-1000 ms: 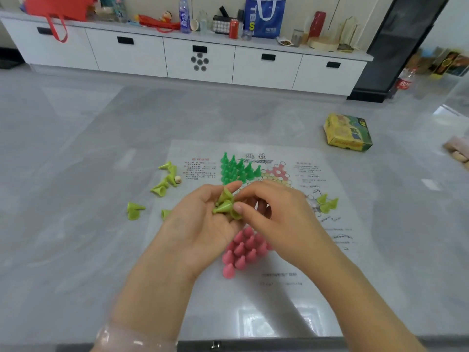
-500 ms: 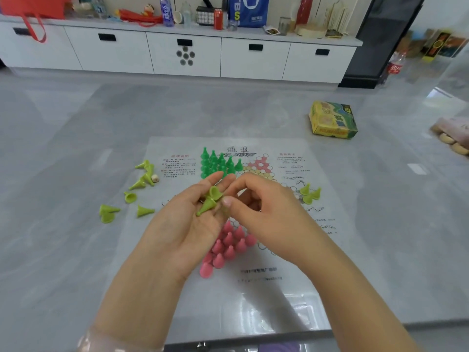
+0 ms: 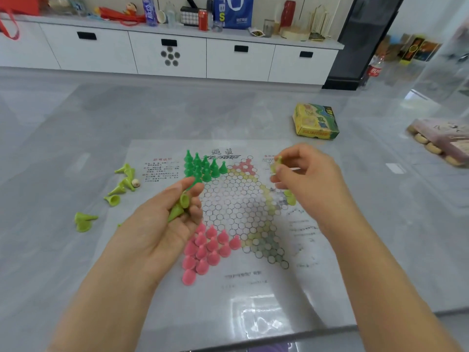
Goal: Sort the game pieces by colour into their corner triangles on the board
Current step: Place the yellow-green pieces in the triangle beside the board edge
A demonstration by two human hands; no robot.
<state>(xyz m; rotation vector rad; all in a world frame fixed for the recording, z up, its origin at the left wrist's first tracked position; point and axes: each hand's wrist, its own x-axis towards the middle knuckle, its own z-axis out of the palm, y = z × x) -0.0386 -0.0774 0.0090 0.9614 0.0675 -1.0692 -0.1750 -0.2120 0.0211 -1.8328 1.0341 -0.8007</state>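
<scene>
A paper board (image 3: 228, 295) with a hexagon-cell star lies on the grey table. Dark green pieces (image 3: 203, 165) stand in its top-left triangle, pink pieces (image 3: 208, 248) in the bottom-left one. My left hand (image 3: 154, 229) is cupped palm up over the board's left side, holding lime pieces (image 3: 180, 205). My right hand (image 3: 307, 179) hovers over the right triangle, pinching one lime piece (image 3: 277, 164) between its fingertips. Under it, lime pieces (image 3: 290, 196) sit on the board, partly hidden.
Several loose lime pieces (image 3: 121, 184) lie on the table left of the board, two more (image 3: 83, 221) farther left. A yellow-green box (image 3: 316, 121) sits beyond the board's right corner. A pink package (image 3: 446, 141) lies at the far right. White cabinets (image 3: 167, 54) line the back.
My right hand has taken one lime piece out of my left hand and carried it right, over the board's right triangle. My left hand stays cupped on the remaining lime pieces.
</scene>
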